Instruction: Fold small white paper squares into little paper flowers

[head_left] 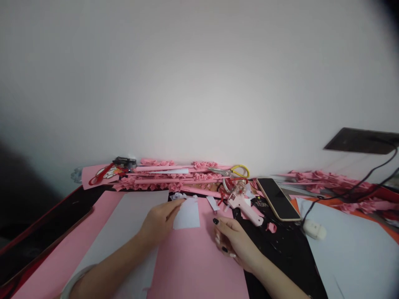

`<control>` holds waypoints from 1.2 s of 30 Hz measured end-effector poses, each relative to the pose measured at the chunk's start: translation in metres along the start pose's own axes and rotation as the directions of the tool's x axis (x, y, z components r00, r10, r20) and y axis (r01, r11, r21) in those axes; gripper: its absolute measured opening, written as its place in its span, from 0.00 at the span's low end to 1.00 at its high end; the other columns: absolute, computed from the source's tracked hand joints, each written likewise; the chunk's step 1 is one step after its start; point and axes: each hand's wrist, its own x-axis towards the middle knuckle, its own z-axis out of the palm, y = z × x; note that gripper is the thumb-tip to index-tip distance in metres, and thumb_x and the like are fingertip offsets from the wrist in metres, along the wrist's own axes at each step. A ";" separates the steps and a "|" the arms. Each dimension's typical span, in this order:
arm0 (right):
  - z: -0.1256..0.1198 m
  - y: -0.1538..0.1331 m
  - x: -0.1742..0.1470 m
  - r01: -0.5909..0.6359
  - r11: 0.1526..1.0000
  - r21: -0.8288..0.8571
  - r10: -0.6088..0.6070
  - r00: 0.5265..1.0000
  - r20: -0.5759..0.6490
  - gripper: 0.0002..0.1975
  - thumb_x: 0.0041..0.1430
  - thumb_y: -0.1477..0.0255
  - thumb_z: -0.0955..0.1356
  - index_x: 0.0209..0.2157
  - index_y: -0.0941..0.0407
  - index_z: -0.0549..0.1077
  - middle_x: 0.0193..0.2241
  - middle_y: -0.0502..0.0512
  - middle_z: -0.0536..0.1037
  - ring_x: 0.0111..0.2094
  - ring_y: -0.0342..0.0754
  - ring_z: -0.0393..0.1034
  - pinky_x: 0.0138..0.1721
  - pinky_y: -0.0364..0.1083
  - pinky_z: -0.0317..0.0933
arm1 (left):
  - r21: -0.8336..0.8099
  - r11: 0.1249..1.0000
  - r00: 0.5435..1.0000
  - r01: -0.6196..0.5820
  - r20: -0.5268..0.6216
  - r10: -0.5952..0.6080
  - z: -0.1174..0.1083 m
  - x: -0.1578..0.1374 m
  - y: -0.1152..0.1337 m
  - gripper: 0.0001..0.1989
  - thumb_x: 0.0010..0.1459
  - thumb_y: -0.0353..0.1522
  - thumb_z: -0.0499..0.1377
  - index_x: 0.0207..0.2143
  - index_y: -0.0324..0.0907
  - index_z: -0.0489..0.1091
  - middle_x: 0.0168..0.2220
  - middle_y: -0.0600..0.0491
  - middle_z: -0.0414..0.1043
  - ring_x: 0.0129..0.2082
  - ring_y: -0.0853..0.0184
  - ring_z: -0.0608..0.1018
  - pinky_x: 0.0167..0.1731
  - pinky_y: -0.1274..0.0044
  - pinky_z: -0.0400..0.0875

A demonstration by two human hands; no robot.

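Observation:
My left hand (158, 220) is at the upper left edge of a small, nearly square piece of white paper (189, 216), its fingers closed on that edge. The paper lies over a long pink sheet (199, 265). Crumpled white paper bits (179, 195) sit just beyond it. My right hand (233, 243) is to the right, over the edge of the pink sheet, with fingers curled in and thumb against them. Whether anything is between those fingers is hidden. A narrow white paper strip (213, 203) lies a little beyond my right hand.
A pink glue gun (245, 206), a phone (278, 199) and yellow-handled scissors (232, 171) lie beyond my right hand. Pink paper flowers on stems (152, 183) line the wall. Large white sheets (124, 232) flank the middle. A white plug-like piece (314, 229) with a black cable is at right.

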 end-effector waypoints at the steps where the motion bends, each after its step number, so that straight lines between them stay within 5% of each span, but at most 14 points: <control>1: 0.000 0.000 0.000 0.000 1.000 0.001 0.000 1.000 0.003 0.16 0.55 0.63 0.65 0.19 0.59 0.62 0.14 0.44 0.61 0.11 0.34 0.49 0.10 0.36 0.32 | -0.023 0.998 0.994 0.053 -0.097 -0.055 0.000 0.000 0.003 0.12 0.53 0.31 0.57 0.40 0.50 0.74 0.39 0.55 0.77 0.39 0.61 0.76 0.41 0.76 0.67; 3: 0.000 0.000 0.000 0.000 1.000 0.003 0.000 1.000 0.003 0.17 0.55 0.63 0.65 0.19 0.59 0.62 0.13 0.44 0.61 0.11 0.34 0.49 0.10 0.36 0.32 | -0.082 0.986 0.960 0.148 -0.229 -0.163 0.000 -0.001 0.008 0.11 0.51 0.32 0.59 0.38 0.49 0.75 0.37 0.55 0.78 0.38 0.60 0.76 0.36 0.76 0.68; 6: 0.000 0.000 0.000 -0.001 1.000 0.009 0.001 1.000 -0.008 0.17 0.54 0.63 0.66 0.19 0.59 0.62 0.13 0.45 0.62 0.10 0.34 0.49 0.09 0.36 0.32 | -0.146 0.969 0.934 0.198 -0.273 -0.232 0.001 -0.001 0.012 0.09 0.48 0.33 0.61 0.35 0.48 0.76 0.34 0.55 0.78 0.36 0.58 0.77 0.31 0.76 0.70; 10: 0.000 0.001 0.000 0.023 1.000 -0.011 -0.023 0.999 0.023 0.19 0.55 0.59 0.64 0.21 0.60 0.67 0.14 0.48 0.66 0.10 0.34 0.51 0.07 0.35 0.37 | -0.110 0.992 0.959 0.057 -0.270 -0.085 0.000 -0.003 0.008 0.07 0.47 0.32 0.63 0.31 0.49 0.77 0.32 0.55 0.78 0.34 0.60 0.77 0.39 0.72 0.70; 14: 0.001 0.003 0.002 0.051 0.999 -0.011 -0.050 0.995 0.081 0.25 0.54 0.53 0.61 0.27 0.63 0.69 0.17 0.54 0.73 0.09 0.36 0.58 0.06 0.34 0.47 | -0.087 0.982 0.986 -0.166 -0.047 0.162 0.004 -0.017 0.006 0.09 0.51 0.30 0.60 0.35 0.49 0.76 0.34 0.53 0.79 0.38 0.60 0.77 0.47 0.69 0.66; 16: 0.001 0.005 0.003 0.052 0.999 0.001 -0.052 0.995 0.089 0.25 0.54 0.52 0.61 0.25 0.63 0.68 0.16 0.55 0.73 0.09 0.38 0.61 0.07 0.35 0.50 | -0.160 0.956 0.958 -0.245 0.110 0.264 0.009 -0.027 0.012 0.09 0.53 0.30 0.59 0.36 0.48 0.76 0.35 0.51 0.79 0.41 0.58 0.77 0.50 0.66 0.63; 23: 0.001 0.008 0.005 0.104 0.995 -0.004 -0.104 0.994 0.038 0.19 0.50 0.58 0.68 0.25 0.60 0.64 0.10 0.48 0.69 0.07 0.36 0.57 0.07 0.33 0.47 | -0.117 0.924 0.897 -0.364 0.222 0.381 0.011 -0.028 0.032 0.13 0.54 0.27 0.57 0.41 0.49 0.73 0.39 0.52 0.77 0.48 0.60 0.72 0.53 0.68 0.58; 26: 0.000 0.007 0.005 0.159 0.987 -0.032 -0.159 0.987 -0.002 0.19 0.53 0.58 0.66 0.24 0.61 0.64 0.12 0.50 0.71 0.07 0.35 0.56 0.07 0.34 0.42 | -0.100 0.961 0.965 -0.259 0.016 0.262 0.005 -0.016 0.032 0.16 0.51 0.28 0.60 0.44 0.47 0.71 0.46 0.50 0.72 0.51 0.58 0.68 0.52 0.68 0.59; 28: 0.000 0.007 0.005 0.175 0.983 -0.059 -0.176 0.984 -0.005 0.19 0.53 0.58 0.66 0.23 0.60 0.64 0.13 0.51 0.72 0.07 0.34 0.55 0.07 0.35 0.41 | -0.152 0.985 0.996 -0.083 0.010 0.085 0.005 -0.012 0.032 0.16 0.52 0.31 0.59 0.45 0.47 0.69 0.47 0.49 0.71 0.48 0.58 0.70 0.48 0.71 0.63; 31: 0.000 0.009 0.005 0.174 0.978 -0.114 -0.177 0.984 -0.013 0.19 0.52 0.57 0.66 0.22 0.59 0.63 0.13 0.48 0.70 0.07 0.35 0.53 0.08 0.36 0.39 | -0.223 0.966 0.968 0.129 0.239 -0.074 0.010 -0.013 0.034 0.11 0.56 0.36 0.54 0.38 0.43 0.72 0.36 0.50 0.74 0.32 0.64 0.75 0.31 0.78 0.68; 34: 0.000 0.010 0.003 0.168 0.958 -0.233 -0.181 0.983 -0.033 0.19 0.54 0.56 0.64 0.21 0.57 0.61 0.11 0.46 0.67 0.08 0.35 0.50 0.10 0.37 0.36 | -0.210 0.950 0.886 0.231 0.448 -0.116 0.018 -0.019 0.035 0.19 0.58 0.39 0.50 0.19 0.40 0.68 0.15 0.56 0.67 0.16 0.72 0.68 0.18 0.82 0.60; 36: 0.000 0.009 0.001 0.186 0.914 -0.361 -0.227 0.971 -0.075 0.19 0.56 0.58 0.63 0.20 0.56 0.60 0.10 0.45 0.64 0.09 0.36 0.49 0.11 0.38 0.38 | -0.215 0.924 0.866 0.315 0.464 -0.187 0.022 -0.023 0.035 0.20 0.58 0.41 0.49 0.17 0.40 0.63 0.12 0.58 0.61 0.13 0.73 0.65 0.16 0.83 0.58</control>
